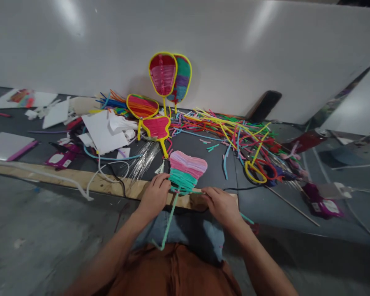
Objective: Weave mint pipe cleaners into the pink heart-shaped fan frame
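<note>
A small fan shape wound from pink and green pipe cleaners (188, 166) lies between my hands at the table's front edge. My left hand (156, 192) is closed on its lower left side, the fingertips partly hidden. From its base, a green pipe cleaner stem (169, 222) hangs toward my lap, bent at the end. With thumb and fingers my right hand (222, 204) pinches another green pipe cleaner (197, 191) that stretches across the fan's base. Its far end shows beyond my right wrist. Just behind lies a yellow-rimmed red fan (156, 127).
Two yellow-rimmed fans (163, 74) lean against the white partition (111, 49). A heap of loose pipe cleaners (222, 125) spreads at the back right, near a dark phone-like object (265, 106) and a red can (308, 139). White papers (103, 131) and cables lie on the left.
</note>
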The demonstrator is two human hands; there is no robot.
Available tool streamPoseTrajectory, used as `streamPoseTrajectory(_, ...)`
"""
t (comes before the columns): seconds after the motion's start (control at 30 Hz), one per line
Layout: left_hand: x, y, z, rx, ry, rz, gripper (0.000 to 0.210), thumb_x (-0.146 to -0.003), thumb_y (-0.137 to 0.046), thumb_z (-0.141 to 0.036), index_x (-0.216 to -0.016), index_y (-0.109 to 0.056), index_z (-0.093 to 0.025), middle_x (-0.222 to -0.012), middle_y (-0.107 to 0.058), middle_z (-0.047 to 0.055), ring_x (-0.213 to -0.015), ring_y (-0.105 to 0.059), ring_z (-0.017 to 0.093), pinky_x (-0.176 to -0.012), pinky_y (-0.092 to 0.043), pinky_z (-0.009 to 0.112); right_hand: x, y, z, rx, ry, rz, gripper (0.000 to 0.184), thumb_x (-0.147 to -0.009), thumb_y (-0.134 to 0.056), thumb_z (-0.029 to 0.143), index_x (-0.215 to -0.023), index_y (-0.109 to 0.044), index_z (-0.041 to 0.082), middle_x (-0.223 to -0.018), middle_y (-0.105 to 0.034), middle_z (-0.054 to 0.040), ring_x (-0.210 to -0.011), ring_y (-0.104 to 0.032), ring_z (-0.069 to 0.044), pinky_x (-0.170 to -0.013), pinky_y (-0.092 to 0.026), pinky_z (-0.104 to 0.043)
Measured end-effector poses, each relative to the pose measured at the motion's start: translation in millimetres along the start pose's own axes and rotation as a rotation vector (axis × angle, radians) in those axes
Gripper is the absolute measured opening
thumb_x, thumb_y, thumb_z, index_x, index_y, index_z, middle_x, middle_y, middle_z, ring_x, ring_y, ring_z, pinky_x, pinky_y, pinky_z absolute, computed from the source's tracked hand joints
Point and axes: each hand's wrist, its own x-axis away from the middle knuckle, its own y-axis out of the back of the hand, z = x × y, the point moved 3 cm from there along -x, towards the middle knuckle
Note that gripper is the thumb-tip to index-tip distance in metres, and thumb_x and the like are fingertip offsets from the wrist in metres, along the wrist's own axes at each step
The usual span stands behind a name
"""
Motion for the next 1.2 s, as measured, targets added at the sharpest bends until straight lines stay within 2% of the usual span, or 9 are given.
streamPoseTrajectory(0.07,1.8,-4.0,0.5,0.037,-0.034,0.0,0.019,-0.086,-0.039,-0.008,-0.09,-0.056,-0.014,-0.109,-0.061,0.012,-0.107,-0.054,0.021,-0.093,-0.046,0.038,2.0,-2.9,-3.1,0.033,0.003,-0.01,0.016,-0.091,-0.047,0.024,-0.091,-0.064,0.021,-0.081,-0.067,-0.0029,-0.075,-0.06,-0.015,-0.067,-0.036,-0.025)
streamPoseTrajectory(0.17,0.5,-6.9,2.8,0.04,0.002,-0.005,0.019,-0.088,-0.04,-0.011,-0.096,-0.058,-0.015,-0.099,-0.066,0.01,-0.098,-0.059,0.02,-0.087,-0.049,0.037,-0.3,-6.4,2.9,0.051,0.037,0.02,0.017,-0.091,-0.048,0.022,-0.09,-0.064,0.021,-0.081,-0.066,-0.003,-0.075,-0.059,-0.015,-0.07,-0.037,-0.026)
streamPoseTrajectory(0.33,-4.9,-3.8,6.8,0.019,0.009,0.009,0.018,-0.087,-0.042,-0.012,-0.09,-0.06,-0.015,-0.086,-0.067,0.009,-0.084,-0.062,0.021,-0.079,-0.048,0.035,-10.5,-4.0,16.4,0.021,0.089,-0.013,0.02,-0.091,-0.048,0.022,-0.106,-0.061,0.02,-0.093,-0.065,-0.0059,-0.086,-0.056,-0.017,-0.079,-0.04,-0.028)
streamPoseTrajectory(0.57,-6.3,-4.8,10.6,0.029,-0.057,0.132,0.022,-0.082,-0.043,-0.006,-0.093,-0.059,-0.015,-0.09,-0.066,0.011,-0.093,-0.059,0.022,-0.082,-0.047,0.036,-12.9,-13.7,14.7,0.03,0.09,-0.046,0.028,-0.092,-0.044,0.024,-0.113,-0.061,0.017,-0.099,-0.065,-0.0093,-0.088,-0.054,-0.02,-0.081,-0.04,-0.032)
streamPoseTrajectory(0.87,-3.1,-9.5,11.6,0.03,-0.095,0.117,0.022,-0.083,-0.043,-0.007,-0.096,-0.06,-0.015,-0.095,-0.066,0.01,-0.093,-0.057,0.022,-0.086,-0.047,0.035,-7.2,-22.6,15.6,0.149,0.106,0.004,0.031,-0.091,-0.046,0.018,-0.119,-0.058,0.021,-0.105,-0.065,-0.0073,-0.09,-0.05,-0.02,-0.075,-0.037,-0.032)
streamPoseTrajectory(1.03,-4.5,-7.5,14.9,0.026,-0.162,0.17,0.023,-0.082,-0.045,-0.007,-0.096,-0.062,-0.015,-0.118,-0.062,0.011,-0.098,-0.056,0.022,-0.087,-0.046,0.038,-8.6,-19.1,10.9,0.053,0.167,-0.031,0.032,-0.091,-0.042,0.015,-0.117,-0.06,0.017,-0.101,-0.065,-0.0082,-0.088,-0.051,-0.019,-0.082,-0.04,-0.032)
streamPoseTrajectory(1.2,-10.6,-3.5,18.0,0.02,-0.274,0.229,0.024,-0.082,-0.048,-0.007,-0.096,-0.063,-0.019,-0.12,-0.063,0.007,-0.098,-0.054,0.022,-0.084,-0.046,0.04,-16.3,-16.6,13.9,0.084,0.141,0.058,0.051,-0.084,-0.043,0.008,-0.133,-0.047,0.023,-0.104,-0.06,-0.009,-0.089,-0.049,-0.021,-0.08,-0.041,-0.034)
